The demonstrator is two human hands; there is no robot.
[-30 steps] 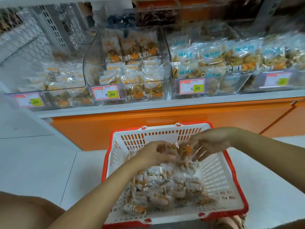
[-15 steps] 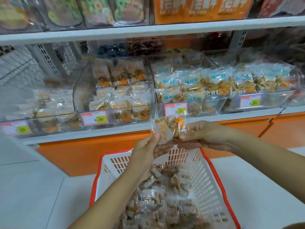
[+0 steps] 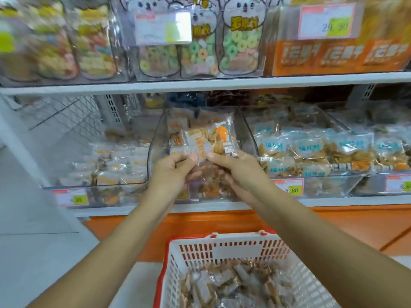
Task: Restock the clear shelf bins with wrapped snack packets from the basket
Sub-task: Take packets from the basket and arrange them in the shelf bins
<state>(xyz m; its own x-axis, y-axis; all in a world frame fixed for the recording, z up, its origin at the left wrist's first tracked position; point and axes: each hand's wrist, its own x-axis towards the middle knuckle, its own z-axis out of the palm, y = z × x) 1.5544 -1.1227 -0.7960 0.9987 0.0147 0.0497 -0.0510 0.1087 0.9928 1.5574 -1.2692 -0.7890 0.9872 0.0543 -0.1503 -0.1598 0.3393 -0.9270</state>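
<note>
**Before the middle clear bin point(image 3: 246, 132): wrapped snack packets point(image 3: 209, 141) pinched two-handed**

Well above the basket point(image 3: 235, 247): orange-and-white print on the packets, lettering too blurred to read. Bottom corners nipped between thumb and fingers of left hand point(image 3: 171, 172) and right hand point(image 3: 235, 172). Readable nearby: "8.80" on the price tag point(image 3: 289, 190) to the right, "29" on the upper shelf tag point(image 3: 329, 21). Left wrist across the middle bin's own tag.

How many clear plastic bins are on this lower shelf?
4: leftmost clear bin; middle bin, behind the orange-printed wrapped packet in the left hand and right hand; blue-label bin right of it; a fourth bin at the right edge. More may be unseen.
</note>
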